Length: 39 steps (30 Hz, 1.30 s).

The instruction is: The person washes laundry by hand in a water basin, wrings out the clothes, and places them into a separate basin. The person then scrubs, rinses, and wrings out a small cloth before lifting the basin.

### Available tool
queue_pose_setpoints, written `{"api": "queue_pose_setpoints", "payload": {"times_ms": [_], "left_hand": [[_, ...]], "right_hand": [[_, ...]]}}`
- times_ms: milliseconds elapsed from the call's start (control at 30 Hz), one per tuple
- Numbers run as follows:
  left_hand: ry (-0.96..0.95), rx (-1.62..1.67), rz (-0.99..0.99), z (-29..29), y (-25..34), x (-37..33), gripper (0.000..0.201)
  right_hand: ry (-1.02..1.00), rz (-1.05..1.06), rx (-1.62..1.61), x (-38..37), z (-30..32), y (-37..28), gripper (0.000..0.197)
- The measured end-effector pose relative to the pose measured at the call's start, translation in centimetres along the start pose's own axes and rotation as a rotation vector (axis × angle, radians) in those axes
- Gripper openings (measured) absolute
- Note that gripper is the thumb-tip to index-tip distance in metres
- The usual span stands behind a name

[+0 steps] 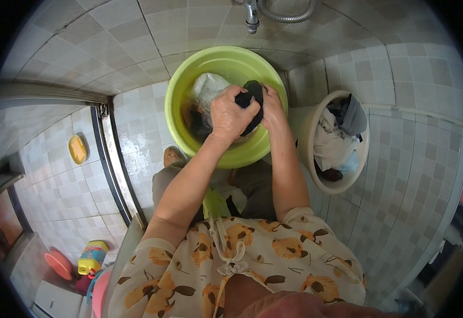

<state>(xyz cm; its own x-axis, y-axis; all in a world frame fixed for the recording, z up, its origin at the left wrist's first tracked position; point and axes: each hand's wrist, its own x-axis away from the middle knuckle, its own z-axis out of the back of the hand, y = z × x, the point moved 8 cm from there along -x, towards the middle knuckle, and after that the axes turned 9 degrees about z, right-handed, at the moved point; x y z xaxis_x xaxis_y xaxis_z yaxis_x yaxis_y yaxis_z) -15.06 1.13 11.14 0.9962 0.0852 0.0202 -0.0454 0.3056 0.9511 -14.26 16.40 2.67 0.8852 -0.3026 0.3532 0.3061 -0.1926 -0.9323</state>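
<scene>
A lime-green basin [184, 79] stands on the tiled floor below a tap, holding water and wet laundry, including a white piece [208, 86]. Over the basin my left hand [230, 116] and my right hand [271, 108] both grip a dark wet garment [252, 95], bunched between them. My forearms reach down from a floral-print top at the bottom of the view.
A beige bucket [306, 127] full of clothes stands right of the basin. A metal tap [251, 18] with a hose hangs above. A yellow soap [77, 149] lies left past the door track. A yellow bottle [92, 257] and pink bowls [59, 264] sit lower left.
</scene>
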Motion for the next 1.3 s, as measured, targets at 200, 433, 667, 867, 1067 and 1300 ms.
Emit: {"api": "queue_pose_setpoints", "payload": {"times_ms": [200, 433, 667, 867, 1067, 1300], "left_hand": [[-0.049, -0.047, -0.024, 0.2, -0.1, -0.2, 0.024], [-0.022, -0.018, -0.032, -0.2, 0.4, 0.1, 0.027], [-0.283, 1.178, 0.955, 0.3, -8.8, -0.9, 0.045], [-0.573, 1.09, 0.756, 0.0, 0.5, 1.7, 0.044], [-0.765, 0.606, 0.35, -4.2, 14.0, 5.7, 0.042], [-0.812, 0.075, 0.029, -13.2, 18.5, 9.8, 0.085]], "right_hand": [[-0.079, 0.026, 0.031, -0.5, -0.8, 0.8, 0.023], [0.028, 0.2, 0.161, -0.9, 0.6, 0.0, 0.02], [-0.179, 0.687, 0.381, 3.7, -4.3, -8.8, 0.029], [0.227, 0.862, 0.487, 8.2, 1.8, -16.4, 0.018], [0.794, 1.031, 0.972, 17.3, 12.5, -28.8, 0.022], [0.871, 0.985, 1.118, 21.9, 25.2, -30.9, 0.035]]}}
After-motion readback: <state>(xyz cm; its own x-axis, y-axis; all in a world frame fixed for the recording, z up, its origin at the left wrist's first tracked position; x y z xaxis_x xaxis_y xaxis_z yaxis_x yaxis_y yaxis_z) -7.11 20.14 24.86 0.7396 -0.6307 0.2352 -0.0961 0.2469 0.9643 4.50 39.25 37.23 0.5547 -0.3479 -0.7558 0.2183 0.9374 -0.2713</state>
